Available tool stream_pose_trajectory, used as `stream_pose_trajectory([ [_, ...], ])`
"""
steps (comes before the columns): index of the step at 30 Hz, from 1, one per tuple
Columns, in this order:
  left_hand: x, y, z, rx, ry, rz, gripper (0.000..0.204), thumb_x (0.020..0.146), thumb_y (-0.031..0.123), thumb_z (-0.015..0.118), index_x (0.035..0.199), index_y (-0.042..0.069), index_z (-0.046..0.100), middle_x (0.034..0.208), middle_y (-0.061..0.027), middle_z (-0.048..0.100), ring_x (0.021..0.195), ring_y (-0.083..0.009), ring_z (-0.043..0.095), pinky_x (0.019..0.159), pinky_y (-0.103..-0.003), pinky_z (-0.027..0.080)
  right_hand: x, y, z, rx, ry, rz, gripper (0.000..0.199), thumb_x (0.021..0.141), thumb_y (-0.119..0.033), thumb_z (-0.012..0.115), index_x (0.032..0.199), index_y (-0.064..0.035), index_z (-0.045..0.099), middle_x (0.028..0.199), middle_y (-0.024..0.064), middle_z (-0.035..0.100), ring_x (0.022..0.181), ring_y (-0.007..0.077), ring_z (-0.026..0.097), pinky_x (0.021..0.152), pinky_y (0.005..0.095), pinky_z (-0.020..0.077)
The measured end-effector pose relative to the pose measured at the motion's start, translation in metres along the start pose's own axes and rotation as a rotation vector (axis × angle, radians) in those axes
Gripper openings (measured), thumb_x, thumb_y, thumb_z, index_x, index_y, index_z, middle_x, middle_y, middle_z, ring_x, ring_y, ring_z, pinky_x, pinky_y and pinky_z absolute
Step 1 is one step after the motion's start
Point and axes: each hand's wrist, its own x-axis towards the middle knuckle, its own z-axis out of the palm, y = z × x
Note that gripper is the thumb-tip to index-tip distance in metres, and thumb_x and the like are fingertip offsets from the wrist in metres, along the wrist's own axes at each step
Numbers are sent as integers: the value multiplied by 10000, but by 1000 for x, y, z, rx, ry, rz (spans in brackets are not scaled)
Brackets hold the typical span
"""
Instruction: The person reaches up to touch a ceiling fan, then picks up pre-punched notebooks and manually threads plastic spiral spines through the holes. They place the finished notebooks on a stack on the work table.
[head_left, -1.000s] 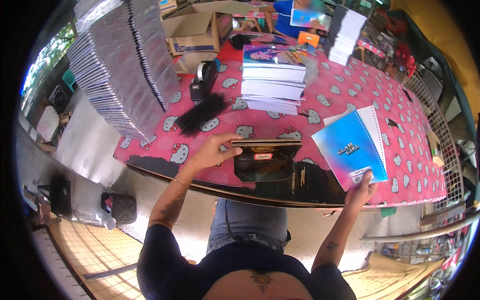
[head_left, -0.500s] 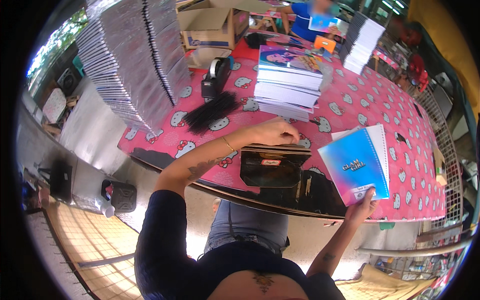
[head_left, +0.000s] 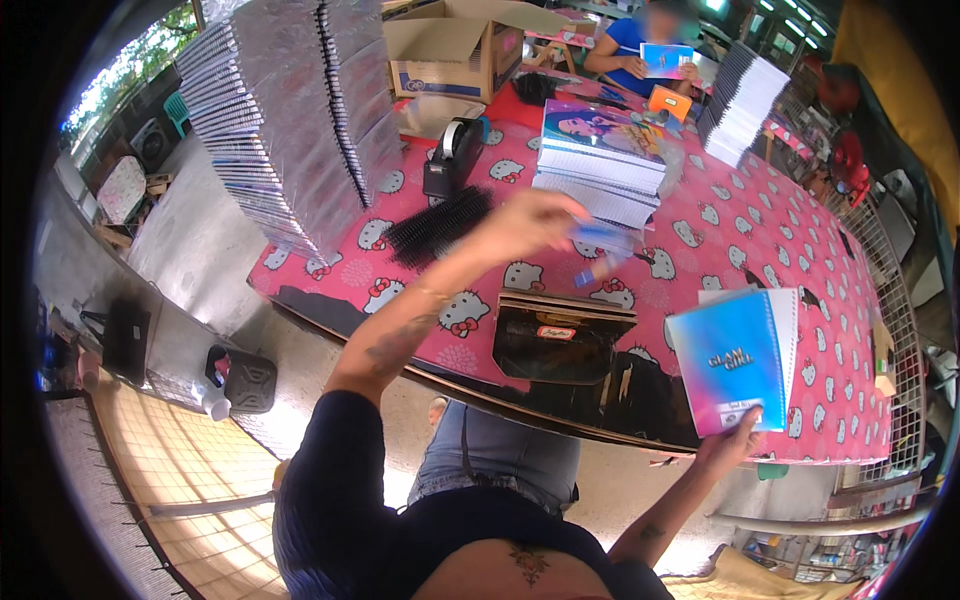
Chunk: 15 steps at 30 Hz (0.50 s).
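My left hand [head_left: 540, 220] is raised over the table in front of the notebook stack [head_left: 600, 180], its fingers pinched on a small blue, partly see-through piece [head_left: 603, 238] too smeared by motion to name. Below it, at the table's near edge, sits a black slotted wooden block [head_left: 552, 348] with a small label. At the right, my right hand [head_left: 735, 440] grips the lower edge of a blue and pink spiral notebook [head_left: 728, 360], thumb on top. White spiral-edged pages [head_left: 786, 330] fan out behind its cover.
A tall plastic-wrapped notebook stack [head_left: 290, 120] stands at left. Black binding coils [head_left: 440, 225] lie near a tape dispenser [head_left: 455, 160]. Behind are a cardboard box [head_left: 450, 60], another notebook stack [head_left: 740, 105] and a co-worker [head_left: 625, 50] holding a notebook. The pink tablecloth [head_left: 720, 240] covers the table.
My left hand has risen from behind the black block toward the notebook stack, and a blue piece now shows in its fingers. My right hand still holds the notebook, slightly turned.
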Motion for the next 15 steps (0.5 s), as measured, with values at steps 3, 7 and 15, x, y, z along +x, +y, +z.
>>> stream_pose_trajectory([
  [3,-46,-6,-93,174,546,63,274,958,12,572,1204,-3,691,957,-61,699,846,-149,706,795,-296,586,4,-15,-8,-34,32,-23,294,956,-249,710,1130,-34,611,1121,100,677,997,180,654,887,355,553],
  [7,-90,-74,-183,500,1082,-240,214,892,113,679,1054,-8,750,880,-142,751,831,-198,731,789,-331,551,8,-15,5,-26,-18,-27,278,962,-252,703,1114,-41,605,1097,75,674,961,157,642,873,344,537],
  [15,-61,-93,-161,848,1100,-239,315,875,253,734,1118,53,746,1110,-238,709,1059,-327,696,924,-398,519,7,4,58,-11,-111,-78,291,946,-219,726,1138,-38,603,1074,46,668,943,135,630,868,326,510],
])
